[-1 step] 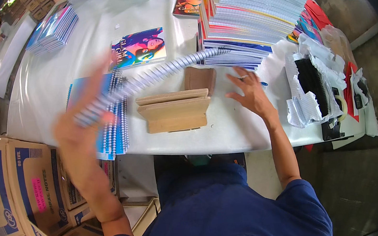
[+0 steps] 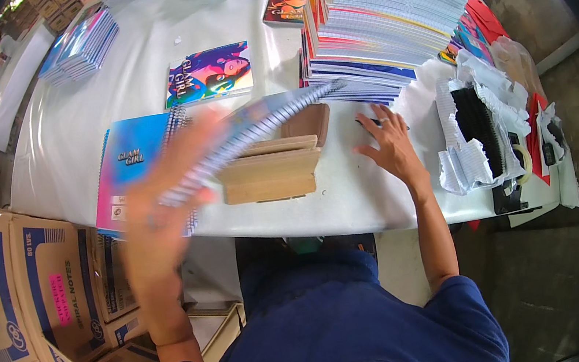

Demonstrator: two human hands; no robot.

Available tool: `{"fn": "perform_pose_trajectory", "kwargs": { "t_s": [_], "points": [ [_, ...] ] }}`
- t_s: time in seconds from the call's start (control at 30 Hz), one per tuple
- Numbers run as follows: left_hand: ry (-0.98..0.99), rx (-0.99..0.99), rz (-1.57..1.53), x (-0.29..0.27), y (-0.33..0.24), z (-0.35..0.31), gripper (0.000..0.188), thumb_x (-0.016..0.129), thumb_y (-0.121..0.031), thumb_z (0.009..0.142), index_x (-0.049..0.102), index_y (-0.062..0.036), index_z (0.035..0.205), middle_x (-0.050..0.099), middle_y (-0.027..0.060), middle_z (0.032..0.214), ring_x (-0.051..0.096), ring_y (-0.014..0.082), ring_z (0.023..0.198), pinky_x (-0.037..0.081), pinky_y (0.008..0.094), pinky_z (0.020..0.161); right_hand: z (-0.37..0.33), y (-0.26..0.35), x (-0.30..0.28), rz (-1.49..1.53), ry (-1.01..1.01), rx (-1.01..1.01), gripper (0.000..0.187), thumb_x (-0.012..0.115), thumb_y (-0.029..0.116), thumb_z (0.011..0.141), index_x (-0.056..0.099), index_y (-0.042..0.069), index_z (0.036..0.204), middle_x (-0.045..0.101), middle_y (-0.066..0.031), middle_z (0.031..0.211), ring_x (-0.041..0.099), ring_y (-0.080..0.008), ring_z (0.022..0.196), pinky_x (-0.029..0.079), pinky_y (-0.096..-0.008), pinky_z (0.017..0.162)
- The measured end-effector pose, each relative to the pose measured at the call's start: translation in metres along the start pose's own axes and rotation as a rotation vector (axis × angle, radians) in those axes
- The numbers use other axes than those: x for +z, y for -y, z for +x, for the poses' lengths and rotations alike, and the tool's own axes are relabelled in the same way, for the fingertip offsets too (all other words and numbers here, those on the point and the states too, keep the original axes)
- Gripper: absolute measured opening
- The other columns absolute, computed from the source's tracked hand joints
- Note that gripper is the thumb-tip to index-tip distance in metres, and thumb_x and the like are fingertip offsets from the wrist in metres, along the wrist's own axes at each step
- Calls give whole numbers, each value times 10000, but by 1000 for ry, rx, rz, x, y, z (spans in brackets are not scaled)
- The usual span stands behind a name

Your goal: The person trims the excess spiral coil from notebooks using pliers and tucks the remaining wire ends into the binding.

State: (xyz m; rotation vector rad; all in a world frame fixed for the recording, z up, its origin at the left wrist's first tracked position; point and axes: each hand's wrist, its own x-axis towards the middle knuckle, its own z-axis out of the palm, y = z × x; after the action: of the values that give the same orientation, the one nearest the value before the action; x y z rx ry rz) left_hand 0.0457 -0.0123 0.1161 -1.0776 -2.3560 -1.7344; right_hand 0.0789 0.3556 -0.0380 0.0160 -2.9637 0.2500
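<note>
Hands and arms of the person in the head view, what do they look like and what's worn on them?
Both forearms are bare. A dark blue short sleeve covers the right upper arm, part of the same blue shirt across the chest. The right hand wears a ring on one finger. The left hand is motion-blurred, so any ring or mark there cannot be made out. No gloves, and no watch can be seen.

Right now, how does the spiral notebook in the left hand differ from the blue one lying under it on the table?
The held notebook is lifted and tilted, spiral edge toward the camera; the blue notebook lies flat, cover up. The held one is motion-blurred, gripped by the left hand; the blue one is sharp and untouched. Both are spiral-bound.
</note>
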Motion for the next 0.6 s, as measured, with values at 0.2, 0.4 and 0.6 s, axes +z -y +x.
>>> {"fn": "perform_pose_trajectory", "kwargs": {
  "t_s": [0.2, 0.4, 0.6],
  "points": [
    [-54, 59, 616, 100, 55, -21, 630, 703, -130, 798, 470, -36, 1375, 460, 166, 1423, 394, 395, 1336, 299, 503, 1102, -27, -1, 16, 12, -280, -2, 449, 570, -10, 833, 568, 114, 1264, 526, -150, 1080, 565, -331, 985, 442, -475, 900],
    [-113, 112, 878, 112, 67, -15, 630, 703, -185, 809, 472, -56, 1381, 483, 139, 1410, 397, 399, 1330, 334, 514, 1071, -42, 41, 32, 195, -243, -1, 272, 563, -10, 873, 632, 76, 1122, 559, -128, 873, 608, -311, 707, 502, -406, 586],
    [-135, 93, 880, 115, 71, -16, 609, 684, -199, 841, 461, -57, 1390, 476, 129, 1422, 385, 397, 1341, 317, 512, 1084, -19, 2, 14, 268, -223, 108, 305, 636, 193, 868, 606, 62, 1143, 542, -183, 1087, 566, -368, 978, 468, -482, 807]
  ]
}}
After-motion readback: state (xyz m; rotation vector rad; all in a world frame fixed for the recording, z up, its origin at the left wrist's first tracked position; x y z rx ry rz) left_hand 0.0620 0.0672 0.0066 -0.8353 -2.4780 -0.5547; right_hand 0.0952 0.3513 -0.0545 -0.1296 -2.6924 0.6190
